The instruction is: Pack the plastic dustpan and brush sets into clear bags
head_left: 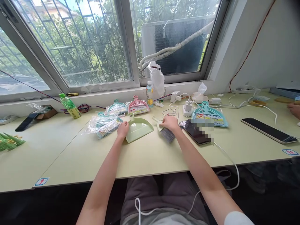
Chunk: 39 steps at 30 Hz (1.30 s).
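Observation:
A green dustpan (140,128) lies on the pale table (150,159), its handle toward the window. My left hand (122,129) is closed on the dustpan's left edge. To its right, my right hand (169,122) grips a small green brush (167,134) from above; the grey bristles point toward the table's front edge. Dustpan and brush are apart. Behind them lie a pink dustpan set (138,105) and a teal set (116,107) in clear wrap. Another wrapped set (104,124) is left of my left hand, and a teal set (208,115) is at the right.
A dark phone or tablet (196,131) with a white cable is right of my right hand. Farther right lies another phone (269,129), near another person's hand (294,110). Bottles (70,106) (149,93) and a charger (187,109) stand toward the window.

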### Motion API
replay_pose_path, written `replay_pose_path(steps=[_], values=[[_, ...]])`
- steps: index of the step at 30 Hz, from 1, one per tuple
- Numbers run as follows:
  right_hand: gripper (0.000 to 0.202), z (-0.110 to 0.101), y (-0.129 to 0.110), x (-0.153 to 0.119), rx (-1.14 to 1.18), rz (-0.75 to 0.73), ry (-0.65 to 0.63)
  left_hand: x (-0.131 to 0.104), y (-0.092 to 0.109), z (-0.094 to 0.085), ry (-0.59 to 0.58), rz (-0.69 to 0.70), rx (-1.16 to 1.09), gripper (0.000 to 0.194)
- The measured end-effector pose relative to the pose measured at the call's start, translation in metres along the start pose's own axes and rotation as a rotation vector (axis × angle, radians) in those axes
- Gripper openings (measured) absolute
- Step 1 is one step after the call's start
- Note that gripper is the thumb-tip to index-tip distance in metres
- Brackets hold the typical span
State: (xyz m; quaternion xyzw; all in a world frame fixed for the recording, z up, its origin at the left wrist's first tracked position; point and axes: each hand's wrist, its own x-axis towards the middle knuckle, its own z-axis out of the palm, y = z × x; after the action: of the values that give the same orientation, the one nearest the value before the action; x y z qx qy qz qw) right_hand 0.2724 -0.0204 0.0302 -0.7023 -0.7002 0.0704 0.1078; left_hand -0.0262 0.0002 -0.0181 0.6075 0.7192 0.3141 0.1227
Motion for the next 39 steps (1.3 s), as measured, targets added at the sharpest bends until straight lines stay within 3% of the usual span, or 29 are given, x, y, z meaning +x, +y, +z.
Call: replay_pose_path(steps=[2,9,15,19,21,25,29,31,35,39], values=[[0.034,0.007,0.0,0.002,0.034,-0.039,-0.046,-0.004,0.004,-0.004,0.014,-0.006,0.103,0.035],[0.031,0.014,-0.001,0.003,0.052,0.004,-0.021,-0.011,0.009,-0.009,0.025,-0.021,0.225,0.032],[0.029,-0.003,-0.001,0.002,0.3,0.057,0.134,-0.017,0.016,-0.004,-0.002,0.05,0.217,0.031],[0.029,-0.006,-0.018,-0.007,0.351,-0.122,0.23,-0.028,0.032,0.001,-0.12,0.103,0.204,0.03],[0.026,0.003,-0.031,-0.013,0.23,-0.227,0.194,-0.034,0.041,0.004,-0.212,0.181,0.173,0.031],[0.022,0.027,-0.045,-0.019,0.014,-0.341,0.128,-0.042,0.052,0.005,-0.336,0.347,0.075,0.055],[0.025,0.037,-0.043,-0.017,0.009,-0.398,0.138,-0.041,0.049,-0.003,-0.1,0.593,0.176,0.033],[0.026,0.039,-0.041,-0.015,0.025,-0.41,0.129,-0.038,0.044,-0.005,0.006,0.688,0.249,0.037],[0.025,0.043,-0.044,-0.015,0.091,-0.426,0.101,-0.031,0.034,-0.002,-0.066,0.786,0.36,0.061],[0.029,0.047,-0.05,-0.018,0.139,-0.444,0.04,-0.026,0.029,0.006,-0.006,0.803,0.386,0.04]])
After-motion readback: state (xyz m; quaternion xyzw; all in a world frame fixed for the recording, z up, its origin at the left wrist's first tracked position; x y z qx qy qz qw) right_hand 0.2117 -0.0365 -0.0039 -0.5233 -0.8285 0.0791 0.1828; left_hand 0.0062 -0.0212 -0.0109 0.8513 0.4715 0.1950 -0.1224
